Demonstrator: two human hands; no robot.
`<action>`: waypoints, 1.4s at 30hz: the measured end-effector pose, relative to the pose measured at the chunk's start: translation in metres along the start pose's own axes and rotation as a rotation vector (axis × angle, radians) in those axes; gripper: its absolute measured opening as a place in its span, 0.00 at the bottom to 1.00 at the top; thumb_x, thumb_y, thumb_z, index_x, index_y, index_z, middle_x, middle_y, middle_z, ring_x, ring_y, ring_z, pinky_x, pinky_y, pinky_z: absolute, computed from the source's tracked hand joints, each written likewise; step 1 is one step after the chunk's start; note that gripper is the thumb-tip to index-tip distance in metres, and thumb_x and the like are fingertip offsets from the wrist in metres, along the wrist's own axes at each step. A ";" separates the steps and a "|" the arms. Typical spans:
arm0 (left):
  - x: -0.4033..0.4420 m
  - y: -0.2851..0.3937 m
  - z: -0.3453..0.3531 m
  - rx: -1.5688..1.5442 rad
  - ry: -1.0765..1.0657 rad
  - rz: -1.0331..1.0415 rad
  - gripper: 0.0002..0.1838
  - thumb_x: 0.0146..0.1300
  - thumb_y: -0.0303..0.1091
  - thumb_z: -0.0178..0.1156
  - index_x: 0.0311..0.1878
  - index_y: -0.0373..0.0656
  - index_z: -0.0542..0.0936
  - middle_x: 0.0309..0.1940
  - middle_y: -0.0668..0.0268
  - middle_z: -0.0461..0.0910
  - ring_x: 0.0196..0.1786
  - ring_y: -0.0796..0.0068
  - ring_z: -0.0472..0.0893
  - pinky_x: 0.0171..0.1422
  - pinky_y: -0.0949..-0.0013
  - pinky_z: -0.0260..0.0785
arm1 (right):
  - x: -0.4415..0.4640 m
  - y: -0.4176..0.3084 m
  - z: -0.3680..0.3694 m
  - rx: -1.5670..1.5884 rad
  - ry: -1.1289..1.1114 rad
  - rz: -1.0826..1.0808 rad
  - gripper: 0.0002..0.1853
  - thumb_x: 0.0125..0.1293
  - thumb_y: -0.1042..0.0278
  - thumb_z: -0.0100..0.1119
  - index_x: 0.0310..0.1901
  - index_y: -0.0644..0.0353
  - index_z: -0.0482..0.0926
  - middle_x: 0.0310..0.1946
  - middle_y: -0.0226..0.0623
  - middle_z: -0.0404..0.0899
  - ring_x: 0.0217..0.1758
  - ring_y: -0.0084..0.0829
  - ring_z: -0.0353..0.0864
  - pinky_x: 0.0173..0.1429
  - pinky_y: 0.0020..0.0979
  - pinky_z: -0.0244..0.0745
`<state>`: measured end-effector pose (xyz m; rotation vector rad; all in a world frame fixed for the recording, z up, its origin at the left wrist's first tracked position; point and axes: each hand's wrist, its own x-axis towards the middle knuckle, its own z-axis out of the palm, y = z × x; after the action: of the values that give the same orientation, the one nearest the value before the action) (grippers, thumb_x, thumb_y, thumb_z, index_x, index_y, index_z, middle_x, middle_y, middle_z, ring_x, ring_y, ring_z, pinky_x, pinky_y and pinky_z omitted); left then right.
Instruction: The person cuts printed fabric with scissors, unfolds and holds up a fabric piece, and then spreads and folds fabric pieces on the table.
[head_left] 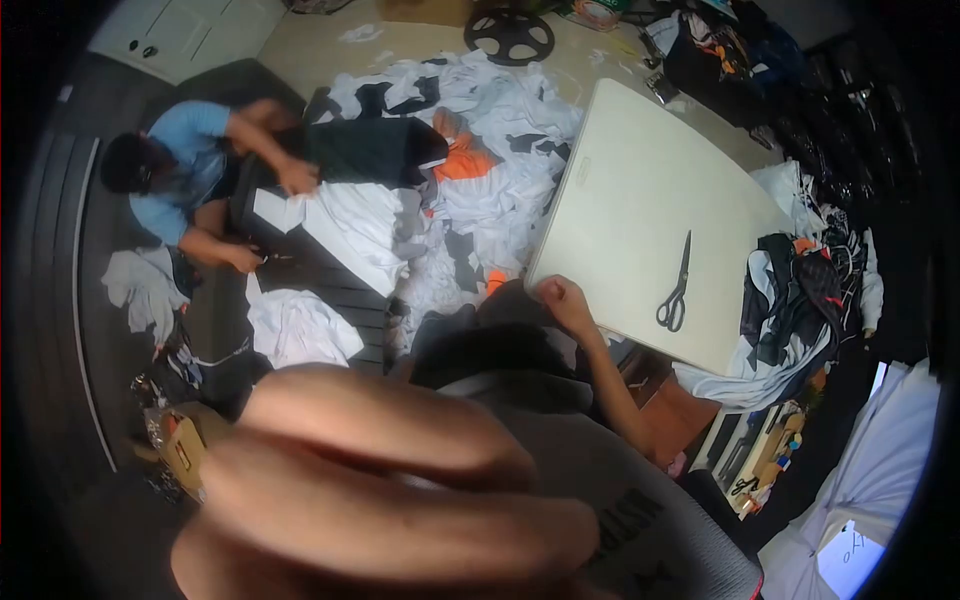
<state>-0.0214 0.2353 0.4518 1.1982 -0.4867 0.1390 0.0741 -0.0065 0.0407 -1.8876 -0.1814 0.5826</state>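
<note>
My left hand (390, 480) looms large and blurred close to the camera. Its fingers are bent and pressed together, and anything inside them is hidden. At the near-left corner of a cream-coloured table (640, 190) rests my right hand (567, 303), its fingers curled in, with nothing visible in them. A pair of black-handled scissors (674, 300) lies on the tabletop to the right of that hand, blades pointing away. Dark cloth (500, 345) lies across my lap, below the table corner.
A person in a light blue shirt (190, 140) sits at left, hands at white fabric (350, 225) on a dark slatted surface. White, black and orange cloth scraps (480, 110) cover the floor. Dark and white garments (790, 300) hang over the table's right edge. A black wheel-like object (509, 37) stands behind.
</note>
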 end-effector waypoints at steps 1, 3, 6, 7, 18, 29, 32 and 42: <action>0.007 -0.002 -0.003 -0.006 -0.004 -0.003 0.16 0.58 0.20 0.58 0.51 0.36 0.77 0.28 0.68 0.78 0.33 0.77 0.74 0.41 0.76 0.70 | 0.008 -0.004 -0.003 0.042 -0.002 0.016 0.06 0.64 0.67 0.60 0.34 0.60 0.80 0.19 0.26 0.73 0.22 0.21 0.66 0.29 0.23 0.63; 0.020 -0.003 -0.011 -0.023 -0.005 -0.015 0.16 0.58 0.20 0.58 0.51 0.36 0.77 0.29 0.67 0.78 0.32 0.77 0.74 0.41 0.76 0.70 | 0.014 -0.005 -0.006 0.124 -0.007 0.054 0.06 0.64 0.67 0.60 0.34 0.60 0.80 0.20 0.26 0.72 0.22 0.21 0.66 0.29 0.23 0.63; 0.035 -0.006 -0.028 -0.037 -0.009 -0.012 0.17 0.58 0.21 0.58 0.52 0.35 0.76 0.29 0.67 0.78 0.32 0.77 0.74 0.40 0.76 0.70 | 0.023 -0.004 -0.007 0.142 0.026 0.108 0.06 0.64 0.68 0.59 0.34 0.60 0.80 0.19 0.26 0.72 0.21 0.21 0.66 0.29 0.23 0.63; 0.039 -0.004 -0.033 -0.040 -0.013 -0.012 0.17 0.58 0.21 0.58 0.52 0.35 0.76 0.29 0.67 0.78 0.32 0.77 0.75 0.40 0.76 0.70 | 0.028 -0.004 -0.003 0.150 0.039 0.129 0.06 0.64 0.68 0.59 0.34 0.60 0.80 0.19 0.26 0.72 0.21 0.21 0.65 0.29 0.23 0.63; 0.064 0.002 -0.125 -0.165 0.039 0.056 0.18 0.59 0.22 0.59 0.54 0.35 0.75 0.31 0.65 0.80 0.30 0.77 0.75 0.39 0.76 0.70 | 0.059 -0.030 0.074 0.063 0.071 0.128 0.06 0.65 0.67 0.61 0.35 0.60 0.80 0.19 0.25 0.71 0.21 0.19 0.66 0.28 0.22 0.61; 0.012 -0.267 -0.310 0.673 0.212 -0.619 0.31 0.60 0.22 0.56 0.69 0.38 0.65 0.48 0.59 0.75 0.53 0.62 0.75 0.65 0.65 0.63 | 0.174 -0.048 0.040 0.120 -0.050 0.131 0.09 0.63 0.64 0.65 0.36 0.61 0.80 0.23 0.28 0.75 0.25 0.21 0.69 0.31 0.24 0.65; -0.046 -0.346 -0.352 0.737 0.065 -0.924 0.30 0.61 0.23 0.56 0.69 0.40 0.65 0.48 0.60 0.75 0.50 0.65 0.75 0.61 0.67 0.64 | 0.244 -0.061 0.028 0.027 -0.102 0.068 0.11 0.63 0.62 0.65 0.38 0.62 0.80 0.27 0.31 0.79 0.26 0.23 0.72 0.33 0.25 0.68; 0.049 -0.439 -0.424 0.409 0.094 -1.026 0.28 0.66 0.26 0.59 0.69 0.44 0.65 0.49 0.63 0.77 0.42 0.74 0.76 0.50 0.77 0.68 | 0.395 -0.106 -0.092 0.224 0.147 -0.011 0.11 0.62 0.63 0.65 0.42 0.61 0.80 0.29 0.33 0.80 0.29 0.28 0.75 0.36 0.26 0.72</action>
<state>0.3010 0.4549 -0.0210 1.7000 0.2937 -0.6091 0.4762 0.1123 0.0417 -1.7021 -0.0288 0.4350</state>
